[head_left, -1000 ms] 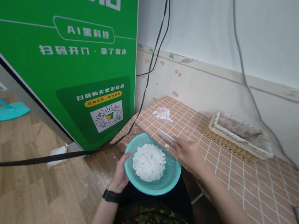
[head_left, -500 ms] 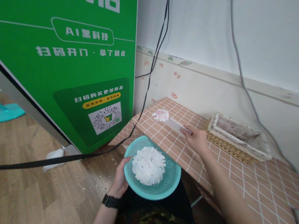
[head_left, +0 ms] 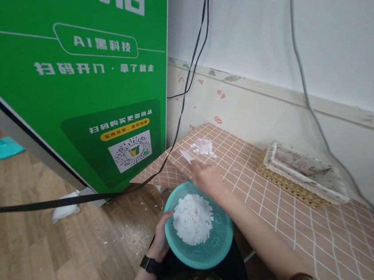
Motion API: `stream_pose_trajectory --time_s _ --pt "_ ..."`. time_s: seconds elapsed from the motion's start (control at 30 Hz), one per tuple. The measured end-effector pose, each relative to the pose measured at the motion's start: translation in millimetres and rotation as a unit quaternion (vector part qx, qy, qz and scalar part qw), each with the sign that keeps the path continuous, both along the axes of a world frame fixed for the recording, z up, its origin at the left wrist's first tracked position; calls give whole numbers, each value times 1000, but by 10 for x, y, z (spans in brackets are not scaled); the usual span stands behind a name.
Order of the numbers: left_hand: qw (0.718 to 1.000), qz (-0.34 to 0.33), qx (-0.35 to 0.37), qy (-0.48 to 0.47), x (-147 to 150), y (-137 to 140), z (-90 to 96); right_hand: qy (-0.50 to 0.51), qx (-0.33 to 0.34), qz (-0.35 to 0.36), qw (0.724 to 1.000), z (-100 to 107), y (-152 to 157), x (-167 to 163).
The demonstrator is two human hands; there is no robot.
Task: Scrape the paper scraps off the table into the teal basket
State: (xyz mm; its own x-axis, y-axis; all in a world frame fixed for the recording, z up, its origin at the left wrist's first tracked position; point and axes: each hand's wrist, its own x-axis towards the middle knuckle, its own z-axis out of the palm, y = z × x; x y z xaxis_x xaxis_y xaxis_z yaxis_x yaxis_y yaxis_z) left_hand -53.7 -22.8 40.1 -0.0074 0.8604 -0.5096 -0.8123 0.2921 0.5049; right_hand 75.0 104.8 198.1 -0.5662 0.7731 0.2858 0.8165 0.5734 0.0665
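My left hand (head_left: 162, 237) grips the left rim of a turquoise plastic colander (head_left: 219, 246), which rests on my lap below the table edge. Inside it is a heap of small white paper scraps (head_left: 194, 218). My right hand (head_left: 207, 177) reaches over the colander's far rim to the table, closed on a thin flat pale card (head_left: 187, 156). The card's free end points left, just in front of a small pile of pink and white paper scraps (head_left: 203, 146) on the table. The fingers partly hide the card.
A brown checked cloth covers the table (head_left: 286, 213). A lined wicker basket (head_left: 303, 176) stands at the back right. A black strap (head_left: 67, 202) crosses on the left, before a green cabinet (head_left: 119, 88). Scraps litter the floor (head_left: 105, 243).
My right hand has moved left and nearer the table's front edge with the card, which now lies in front of the small pile. The colander sits slightly lower and further right in view.
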Motion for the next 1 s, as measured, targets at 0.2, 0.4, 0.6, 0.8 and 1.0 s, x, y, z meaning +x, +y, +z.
stream_pose_trajectory --time_s 0.2,0.4,0.6,0.8,1.0 --pt "999 -25 36 18 26 21 -90 -103 -4 25 994 -139 -99 -356" --pt "999 -25 22 33 -18 31 -118 -95 -13 -74 993 -112 -87 -174" --pt "999 -20 28 25 -23 44 -163 -95 -15 -138 986 -72 -148 13" --pt "999 -27 22 35 -33 35 -129 -76 -13 -189 979 -25 -138 225" --pt "999 -24 25 41 -35 44 -134 -27 12 -267 963 -15 -143 680"
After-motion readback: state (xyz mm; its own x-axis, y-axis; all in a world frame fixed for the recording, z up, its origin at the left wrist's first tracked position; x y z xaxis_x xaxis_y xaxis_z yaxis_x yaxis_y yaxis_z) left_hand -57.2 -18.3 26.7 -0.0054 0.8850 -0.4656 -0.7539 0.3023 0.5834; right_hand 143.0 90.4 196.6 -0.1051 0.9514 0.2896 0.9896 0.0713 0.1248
